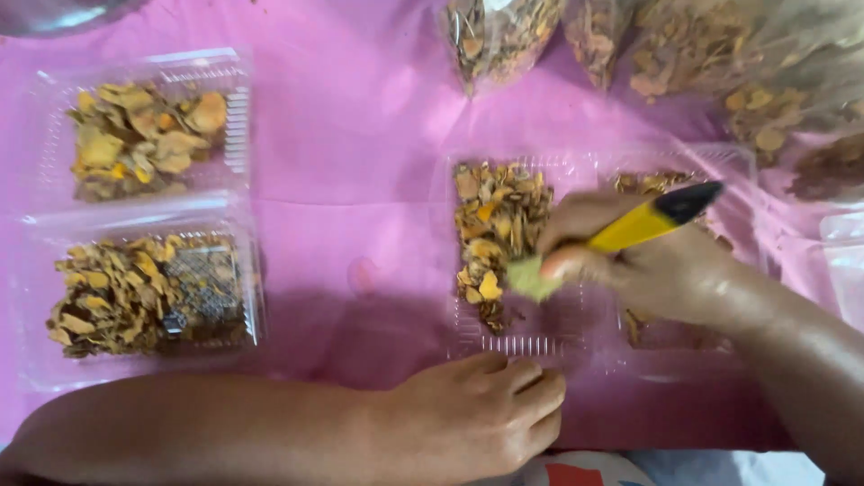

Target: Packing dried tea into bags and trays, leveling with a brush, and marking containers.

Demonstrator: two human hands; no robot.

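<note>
The right hand (648, 261) grips a yellow-handled brush (621, 236) with a black end, its pale head blurred over the dried flakes (495, 220) in an open clear clamshell box (531, 342) on the pink-covered table (360, 162). The left hand (477, 414) lies loosely curled, holding nothing, touching the box's near edge. Two filled clamshell boxes (148, 135) sit at left; bags of flakes (684, 45) lie beyond.

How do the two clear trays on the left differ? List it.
The upper left tray holds larger, paler yellow-orange pieces; the lower left tray holds smaller, browner bits. The lower tray also has a dark, patterned patch on top; the upper has none. Both are clear plastic on the pink cloth, untouched by either hand.
</note>
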